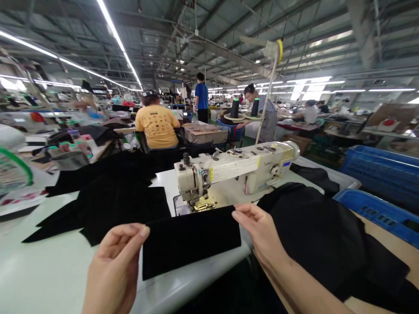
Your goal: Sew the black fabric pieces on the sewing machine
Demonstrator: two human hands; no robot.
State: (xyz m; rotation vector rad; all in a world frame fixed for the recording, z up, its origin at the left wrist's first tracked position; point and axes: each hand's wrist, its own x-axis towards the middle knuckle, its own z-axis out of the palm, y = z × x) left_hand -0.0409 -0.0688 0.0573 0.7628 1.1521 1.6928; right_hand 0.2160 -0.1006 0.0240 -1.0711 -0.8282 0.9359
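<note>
From where I sit, the white sewing table (49, 270) spreads out ahead, with the sewing machine (229, 170) just beyond the black fabric strip (191, 242). The strip lies crosswise between the hands, its long axis rising slightly rightward; the left hand (114, 266) and right hand (262, 231) each pinch a short end, the right nearer the machine's foot (203, 206). The cloth looks flat, soft and matte.
</note>
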